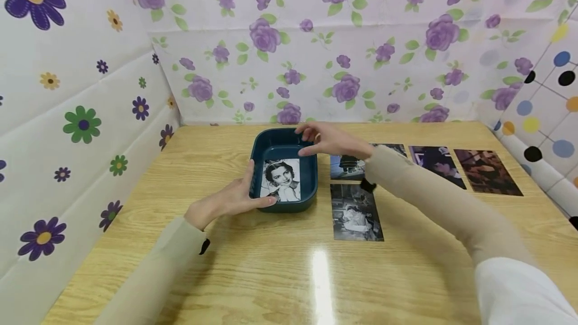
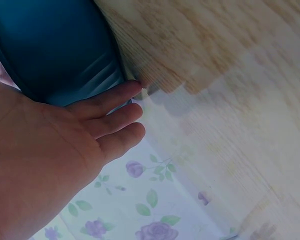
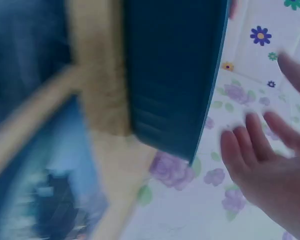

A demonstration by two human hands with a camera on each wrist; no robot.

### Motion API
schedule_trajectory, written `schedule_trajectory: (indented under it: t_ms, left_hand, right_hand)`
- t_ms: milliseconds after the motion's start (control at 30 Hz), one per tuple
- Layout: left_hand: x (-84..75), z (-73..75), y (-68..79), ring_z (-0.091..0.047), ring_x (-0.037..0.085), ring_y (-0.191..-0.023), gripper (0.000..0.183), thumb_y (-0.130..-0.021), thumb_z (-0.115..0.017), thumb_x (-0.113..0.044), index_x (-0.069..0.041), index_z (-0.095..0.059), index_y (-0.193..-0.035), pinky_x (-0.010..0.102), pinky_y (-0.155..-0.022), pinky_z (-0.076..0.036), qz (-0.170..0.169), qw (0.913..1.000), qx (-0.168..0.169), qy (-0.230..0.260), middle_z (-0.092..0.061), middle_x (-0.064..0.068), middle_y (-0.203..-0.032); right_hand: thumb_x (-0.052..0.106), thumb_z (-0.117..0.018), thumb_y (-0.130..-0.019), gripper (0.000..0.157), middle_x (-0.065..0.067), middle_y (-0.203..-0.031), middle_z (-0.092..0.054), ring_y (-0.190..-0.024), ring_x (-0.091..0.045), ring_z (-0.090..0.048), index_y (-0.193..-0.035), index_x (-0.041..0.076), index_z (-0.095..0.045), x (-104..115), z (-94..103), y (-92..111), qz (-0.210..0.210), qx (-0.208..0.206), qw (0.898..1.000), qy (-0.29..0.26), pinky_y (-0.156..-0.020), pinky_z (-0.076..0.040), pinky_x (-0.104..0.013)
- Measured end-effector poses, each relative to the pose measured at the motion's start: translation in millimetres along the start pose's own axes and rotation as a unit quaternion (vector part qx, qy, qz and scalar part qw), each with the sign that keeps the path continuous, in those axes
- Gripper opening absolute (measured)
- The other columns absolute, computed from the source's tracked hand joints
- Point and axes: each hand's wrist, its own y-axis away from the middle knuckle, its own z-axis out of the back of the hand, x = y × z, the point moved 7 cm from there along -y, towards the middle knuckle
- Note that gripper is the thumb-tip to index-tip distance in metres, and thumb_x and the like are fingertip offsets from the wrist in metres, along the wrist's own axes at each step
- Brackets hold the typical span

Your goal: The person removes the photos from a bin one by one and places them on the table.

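A dark teal rectangular tray [image 1: 282,206] with rounded corners sits on the table. Inside it lies a black-and-white portrait photo [image 1: 282,180]. My left hand [image 1: 232,195] rests on the tray's near left corner, thumb at the front rim and fingers along the left side. The left wrist view shows those fingers straight against the tray wall. Over the tray's far right side hovers my right hand [image 1: 331,139], its fingers loosely bent and nothing in them. In the right wrist view, the fingers [image 3: 257,137] are spread apart from the tray's side.
Right of the tray lie a bluish photo [image 1: 343,167], partly hidden by the right forearm, and a black-and-white photo [image 1: 356,214]. Farther right are a purple-toned photo [image 1: 435,164] and a brownish photo [image 1: 487,172]. A flower-patterned covering [image 1: 289,74] stands behind the wooden table [image 1: 262,275].
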Motion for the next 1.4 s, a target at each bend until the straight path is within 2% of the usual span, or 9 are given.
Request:
schedule_trajectory:
  t_ms: [67, 133, 267, 333, 433, 600, 1000, 1200, 1400]
  left_hand:
    - [0.5, -1.6, -1.0, -0.032, 0.04, -0.142, 0.126, -0.078, -0.057, -0.076, -0.013, 0.025, -0.151, 0.052, -0.115, -0.029, 0.001, 1.0, 0.003, 0.0, -0.023, 0.029, -0.156]
    - [0.3, -3.2, -2.2, -0.032, 0.04, -0.142, 0.126, -0.078, -0.057, -0.076, -0.014, 0.025, -0.151, 0.053, -0.115, -0.029, 0.0, 1.0, 0.005, 0.0, -0.023, 0.028, -0.156]
    - [-1.7, -5.5, -3.7, -0.031, 0.04, -0.143, 0.126, -0.078, -0.056, -0.077, -0.014, 0.025, -0.151, 0.053, -0.115, -0.029, -0.004, 0.9999, 0.01, 0.001, -0.021, 0.027, -0.157]
    - [-2.7, -5.9, -3.8, -0.03, 0.04, -0.144, 0.126, -0.078, -0.056, -0.077, -0.014, 0.025, -0.151, 0.053, -0.116, -0.029, -0.007, 0.9999, 0.012, 0.002, -0.019, 0.027, -0.157]
    - [-3.8, -6.3, -3.5, -0.029, 0.04, -0.144, 0.125, -0.078, -0.055, -0.077, -0.014, 0.026, -0.151, 0.053, -0.116, -0.028, -0.009, 0.9999, 0.013, 0.003, -0.018, 0.027, -0.158]
    - [-4.9, -5.9, -2.9, -0.028, 0.04, -0.144, 0.125, -0.079, -0.055, -0.076, -0.014, 0.026, -0.151, 0.052, -0.116, -0.028, -0.014, 0.9998, 0.013, 0.004, -0.017, 0.027, -0.158]
    - [-3.0, -2.0, -0.2, -0.027, 0.04, -0.144, 0.125, -0.079, -0.056, -0.076, -0.014, 0.026, -0.151, 0.052, -0.116, -0.028, -0.012, 0.9999, 0.006, 0.008, -0.015, 0.027, -0.158]
    - [0.7, -1.1, 1.2, -0.027, 0.039, -0.145, 0.125, -0.079, -0.056, -0.075, -0.016, 0.028, -0.15, 0.052, -0.117, -0.027, -0.005, 0.9999, 0.008, 0.012, -0.014, 0.026, -0.159]
    - [2.0, -0.8, 2.0, -0.025, 0.039, -0.145, 0.124, -0.079, -0.056, -0.075, -0.017, 0.028, -0.15, 0.053, -0.117, -0.025, 0.0, 0.9998, 0.009, 0.018, -0.013, 0.026, -0.159]
  right_hand:
    - [0.03, -0.075, -0.085, 0.064, -0.018, -0.124, -0.054, -0.106, -0.028, -0.053, -0.139, 0.011, -0.046, 1.4, -10.8, -19.4, -0.007, 0.06, 0.997, 0.038, -0.092, -0.046, -0.039]
    - [0.027, -0.077, -0.084, 0.069, -0.02, -0.123, -0.053, -0.1, -0.027, -0.053, -0.141, 0.009, -0.043, 0.6, -23.1, -34.4, -0.02, 0.116, 0.989, 0.084, -0.088, -0.046, -0.038]
    - [0.032, -0.08, -0.079, 0.079, -0.017, -0.122, -0.053, -0.096, -0.023, -0.052, -0.144, 0.011, -0.04, -8.1, -46.4, -51.0, -0.056, 0.197, 0.961, 0.188, -0.082, -0.045, -0.035]
    - [0.037, -0.083, -0.076, 0.084, -0.015, -0.124, -0.054, -0.101, -0.023, -0.053, -0.144, 0.012, -0.039, -12.3, -55.1, -56.4, -0.065, 0.216, 0.947, 0.23, -0.085, -0.047, -0.035]
    - [0.043, -0.084, -0.071, 0.091, -0.013, -0.129, -0.053, -0.111, -0.024, -0.054, -0.144, 0.014, -0.039, -17.9, -62.1, -61.6, -0.08, 0.227, 0.933, 0.267, -0.092, -0.048, -0.037]
    - [0.052, -0.083, -0.067, 0.092, -0.01, -0.129, -0.048, -0.115, -0.024, -0.05, -0.141, 0.017, -0.042, -23.8, -64.9, -67.0, -0.093, 0.221, 0.923, 0.301, -0.095, -0.046, -0.039]
    - [0.053, -0.083, -0.068, 0.074, -0.009, -0.121, -0.046, -0.105, -0.026, -0.041, -0.122, 0.014, -0.05, -21.5, -71.5, -72.2, -0.079, 0.196, 0.925, 0.315, -0.089, -0.039, -0.037]
    - [0.049, -0.085, -0.067, 0.079, -0.009, -0.119, -0.05, -0.105, -0.024, -0.048, -0.123, 0.012, -0.044, -16.1, -73.4, -73.9, -0.086, 0.186, 0.932, 0.299, -0.088, -0.043, -0.037]
    - [0.045, -0.087, -0.067, 0.083, -0.011, -0.12, -0.048, -0.105, -0.025, -0.049, -0.127, 0.012, -0.039, -10.2, -69.7, -71.0, -0.081, 0.149, 0.945, 0.281, -0.089, -0.044, -0.038]
